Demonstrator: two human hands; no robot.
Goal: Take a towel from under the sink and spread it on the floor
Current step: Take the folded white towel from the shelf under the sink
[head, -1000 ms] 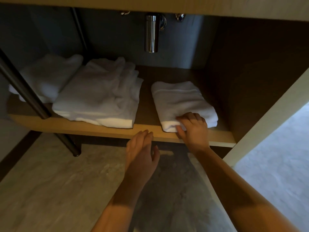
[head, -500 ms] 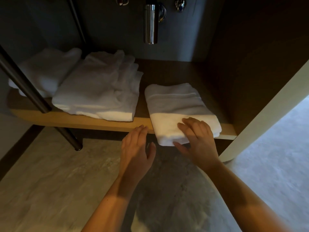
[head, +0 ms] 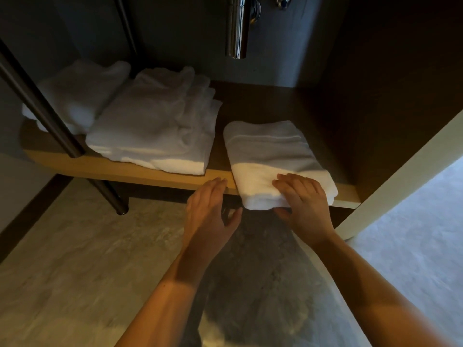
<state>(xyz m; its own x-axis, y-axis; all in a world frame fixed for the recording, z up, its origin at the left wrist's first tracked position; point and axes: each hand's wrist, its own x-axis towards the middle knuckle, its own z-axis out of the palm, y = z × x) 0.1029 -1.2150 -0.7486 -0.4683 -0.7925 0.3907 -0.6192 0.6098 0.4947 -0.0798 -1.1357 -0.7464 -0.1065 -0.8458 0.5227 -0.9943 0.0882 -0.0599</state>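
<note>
A folded white towel [head: 270,156] lies on the right part of the wooden shelf [head: 150,171] under the sink, its front edge hanging past the shelf's lip. My right hand [head: 304,204] grips that front edge, fingers on top and thumb beneath. My left hand [head: 209,211] hovers just left of the towel in front of the shelf edge, fingers straight and thumb spread, holding nothing.
A larger folded white towel [head: 160,126] and a crumpled white one [head: 80,93] lie further left on the shelf. A chrome drain pipe [head: 238,28] hangs above. A dark metal leg [head: 50,121] slants down to the stone floor [head: 75,259]. A pale cabinet panel [head: 400,171] stands right.
My right hand has drawn the folded towel forward, so its front edge now overhangs the shelf. My left hand stays beside it, slightly nearer the towel.
</note>
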